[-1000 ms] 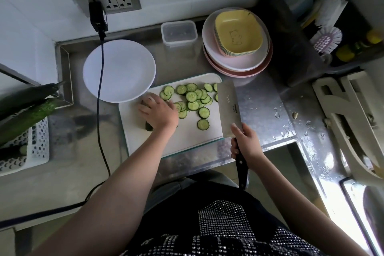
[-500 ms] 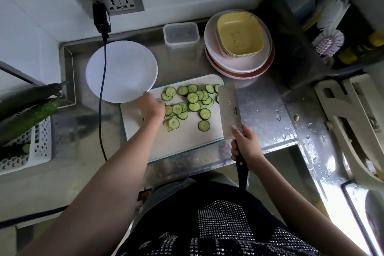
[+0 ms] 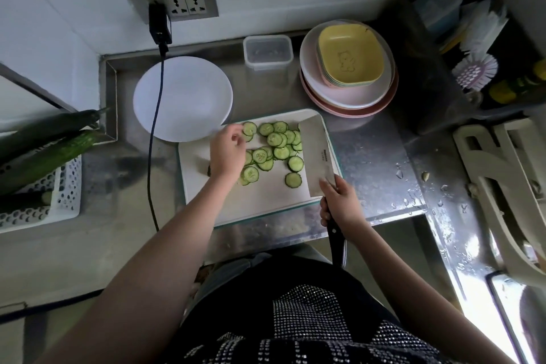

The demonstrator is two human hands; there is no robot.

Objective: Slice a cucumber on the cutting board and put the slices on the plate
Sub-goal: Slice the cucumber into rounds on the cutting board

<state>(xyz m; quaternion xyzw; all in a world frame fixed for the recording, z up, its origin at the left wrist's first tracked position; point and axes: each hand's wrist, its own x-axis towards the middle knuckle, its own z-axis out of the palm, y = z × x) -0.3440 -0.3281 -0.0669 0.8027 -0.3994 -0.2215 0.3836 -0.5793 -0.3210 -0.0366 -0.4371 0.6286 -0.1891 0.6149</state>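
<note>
Several cucumber slices [image 3: 270, 148] lie spread over the far half of the white cutting board [image 3: 266, 201]. My left hand [image 3: 226, 152] hovers at their left edge, fingers loosely curled, fingertips beside the far-left slice [image 3: 250, 128]; I see nothing held in it. A dark cucumber end [image 3: 209, 170] peeks out beside my left wrist. My right hand [image 3: 339, 201] grips the handle of a cleaver [image 3: 317, 156], whose broad blade rests on the board's right side against the slices. The white plate [image 3: 183, 97] stands bare just beyond the board's left corner.
A black cable [image 3: 154, 133] runs from a wall plug [image 3: 159, 23] across the plate's left rim. Behind the board are a clear plastic box [image 3: 267, 52] and stacked plates with yellow bowls [image 3: 348, 68]. Whole cucumbers [image 3: 44, 154] lie in a white basket at the left.
My left hand left the cucumber end, went toward the plate's edge, then came back right to the far-left slices. The cleaver stayed on the board's right side.
</note>
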